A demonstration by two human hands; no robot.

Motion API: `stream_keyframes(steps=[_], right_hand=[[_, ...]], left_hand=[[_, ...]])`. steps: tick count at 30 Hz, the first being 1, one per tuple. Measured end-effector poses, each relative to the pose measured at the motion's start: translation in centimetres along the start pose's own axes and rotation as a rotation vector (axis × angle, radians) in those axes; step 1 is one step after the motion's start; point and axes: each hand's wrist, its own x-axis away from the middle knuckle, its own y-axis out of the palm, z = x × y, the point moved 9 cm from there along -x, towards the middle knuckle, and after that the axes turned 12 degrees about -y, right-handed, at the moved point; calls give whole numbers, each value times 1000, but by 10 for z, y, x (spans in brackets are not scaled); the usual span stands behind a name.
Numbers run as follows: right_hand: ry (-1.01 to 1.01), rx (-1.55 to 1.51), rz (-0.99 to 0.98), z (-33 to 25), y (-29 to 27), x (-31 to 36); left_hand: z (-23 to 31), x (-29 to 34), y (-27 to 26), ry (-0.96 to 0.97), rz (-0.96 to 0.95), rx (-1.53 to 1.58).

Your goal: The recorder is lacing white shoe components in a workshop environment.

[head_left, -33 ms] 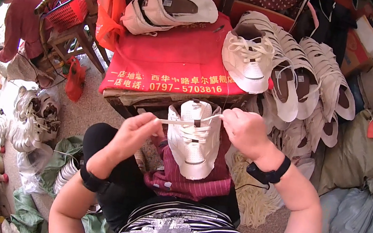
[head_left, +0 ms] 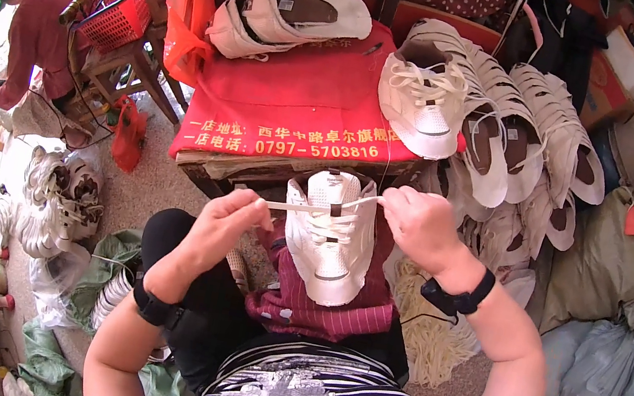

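A white sneaker upper (head_left: pixel 333 273) lies on the maroon striped cloth (head_left: pixel 288 312) over my lap, its toe toward me. A flat white shoelace (head_left: pixel 296 208) runs through the eyelets near its tongue. My left hand (head_left: pixel 223 224) pinches one end of the lace, drawn out level to the left. On the other side, my right hand (head_left: pixel 420 226) grips the other end, just off the upper's right edge. Both lace ends look taut between my fingers and the upper. Each wrist wears a black band.
Ahead stands a wooden chair with a red cloth (head_left: pixel 291 104), bearing several stacked uppers (head_left: pixel 304 9) and a laced one (head_left: pixel 423 102). More uppers (head_left: pixel 506 138) hang at the right. Loose laces (head_left: pixel 431 345) and filled sacks (head_left: pixel 599 375) lie right. A person (head_left: pixel 47 23) works far left.
My two hands have moved very slightly, the right one a little outward with its lace end. The far person's hand has shifted. The upper stays in place.
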Motion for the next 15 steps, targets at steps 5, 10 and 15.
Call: stream_keyframes(steps=[5,10,15], right_hand=[[148,-20,-11,13,2,40],[300,-60,41,29,-5,53],[667,-276,15,48,0,47]], left_hand=[[-26,8,-12,-52,48,-100],[-35,13,4,-106,-66,69],[-29,-1,-39,12,93,553]])
